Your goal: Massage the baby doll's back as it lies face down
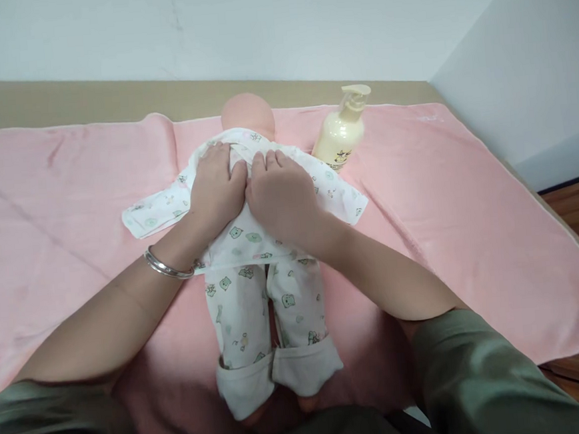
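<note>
A baby doll (247, 113) lies stretched out with its bald head at the far end. It wears a white printed top (241, 244) and matching trousers (289, 304) with turned-up cuffs. My left hand (215, 186) rests flat on the upper body of the top, its thumb pointing toward the other hand. Beside it, my right hand (282, 194) also lies flat on the top, fingers stretched forward. The hands nearly meet at the thumbs and cover much of the doll's upper body. Both of the doll's sleeves spread out sideways.
Under the doll is a pink blanket (471, 229) spread over a light wooden table (110, 101). A cream pump bottle (340, 133) stands on the blanket to the right of the doll's head. White walls (274, 24) rise behind and to the right.
</note>
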{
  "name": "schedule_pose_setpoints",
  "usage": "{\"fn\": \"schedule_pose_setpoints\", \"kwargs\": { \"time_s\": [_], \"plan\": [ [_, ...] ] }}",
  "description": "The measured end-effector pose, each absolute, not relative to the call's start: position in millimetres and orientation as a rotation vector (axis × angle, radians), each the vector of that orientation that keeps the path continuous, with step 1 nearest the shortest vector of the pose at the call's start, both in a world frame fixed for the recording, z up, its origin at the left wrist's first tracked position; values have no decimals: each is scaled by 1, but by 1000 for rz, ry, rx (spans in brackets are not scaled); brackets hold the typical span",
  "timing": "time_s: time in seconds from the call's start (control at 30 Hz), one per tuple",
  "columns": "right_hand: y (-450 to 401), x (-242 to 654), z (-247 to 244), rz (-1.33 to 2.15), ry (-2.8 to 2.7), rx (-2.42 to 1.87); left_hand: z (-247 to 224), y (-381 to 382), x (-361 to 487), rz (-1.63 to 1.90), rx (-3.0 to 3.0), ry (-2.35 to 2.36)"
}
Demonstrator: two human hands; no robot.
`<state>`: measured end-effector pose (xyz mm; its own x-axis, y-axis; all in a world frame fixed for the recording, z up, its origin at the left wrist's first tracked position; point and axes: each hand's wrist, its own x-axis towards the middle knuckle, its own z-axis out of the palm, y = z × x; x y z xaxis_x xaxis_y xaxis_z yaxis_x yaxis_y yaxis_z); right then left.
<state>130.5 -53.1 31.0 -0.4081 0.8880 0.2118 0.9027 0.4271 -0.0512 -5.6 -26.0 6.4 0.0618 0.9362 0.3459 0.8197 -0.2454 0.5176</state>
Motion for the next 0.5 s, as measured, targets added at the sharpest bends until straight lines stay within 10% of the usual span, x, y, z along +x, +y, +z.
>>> {"fn": "schedule_pose_setpoints", "kwargs": {
  "time_s": [0.5],
  "plan": [
    [-13, 142, 20, 149, -2309, -1525, 9, -28, 0, 908, 2026, 1885]
  ]
}}
